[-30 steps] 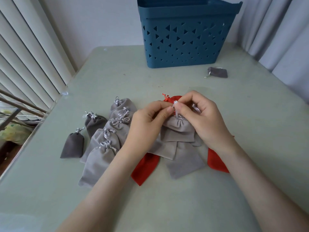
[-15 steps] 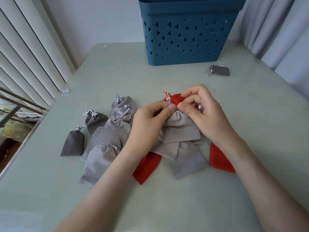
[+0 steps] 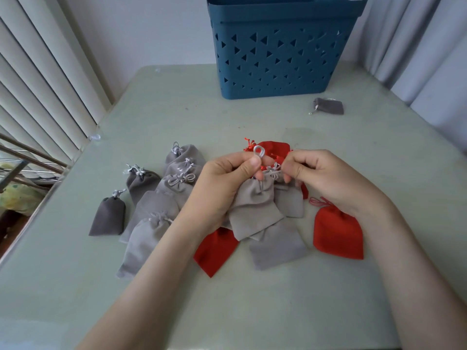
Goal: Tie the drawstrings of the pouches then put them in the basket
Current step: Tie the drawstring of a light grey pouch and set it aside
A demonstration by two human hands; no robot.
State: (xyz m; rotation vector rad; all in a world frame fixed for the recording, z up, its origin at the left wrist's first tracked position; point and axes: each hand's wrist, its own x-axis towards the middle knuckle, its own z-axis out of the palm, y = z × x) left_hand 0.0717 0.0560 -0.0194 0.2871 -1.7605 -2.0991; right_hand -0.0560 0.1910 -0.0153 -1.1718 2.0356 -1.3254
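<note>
The drawstring (image 3: 258, 147) of a grey pouch (image 3: 255, 208) is pinched by the left hand (image 3: 227, 178) and right hand (image 3: 326, 178), its knot being half hidden by fingers.

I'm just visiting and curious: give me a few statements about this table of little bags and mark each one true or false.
1. Both hands, the left hand and the right hand, pinch the grey cord of a light grey pouch. True.
2. The left hand lies flat on the table. False: its thumb and fingers pinch a loop of the cord.
3. A dark grey pouch lies alone near the blue basket. True.
4. The basket lies tipped on its side. False: it stands upright.
5. Every pouch on the table is grey. False: some are red, such as the red pouch by the right wrist.
</note>
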